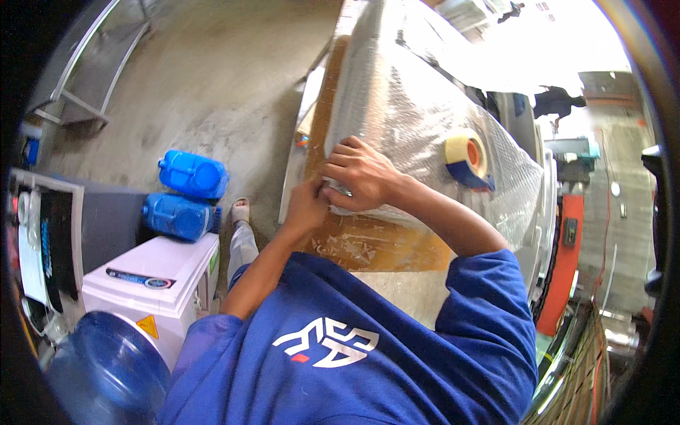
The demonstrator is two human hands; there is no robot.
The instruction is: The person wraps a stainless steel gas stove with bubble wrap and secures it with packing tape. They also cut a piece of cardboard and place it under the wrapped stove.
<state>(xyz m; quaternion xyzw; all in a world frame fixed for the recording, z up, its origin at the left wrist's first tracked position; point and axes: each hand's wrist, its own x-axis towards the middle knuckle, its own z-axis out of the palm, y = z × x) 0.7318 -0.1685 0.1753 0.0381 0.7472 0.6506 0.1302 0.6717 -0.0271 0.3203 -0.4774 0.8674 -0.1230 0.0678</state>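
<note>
Clear bubble wrap [425, 113] lies over a table, with a thick rolled or folded band of it [361, 78] running away from me. My right hand [360, 173] is closed on the near end of that band, knuckles up. Close against it, my left hand [306, 207] is also closed; its fingertips are hidden, so what it grips does not show. A small shiny bit shows by my right fingers. Under the wrap is a brown, scuffed board [382, 244]. A yellowish tape roll in a blue dispenser [467, 161] rests on the wrap, right of my hands.
Two blue jugs [185, 195] stand on the floor at left, near a white cabinet [152, 273] and a large blue water bottle [106, 372]. A metal frame table [92, 71] is at far left. Right of the table stands an orange-red panel [564, 262]; cables trail across the floor there.
</note>
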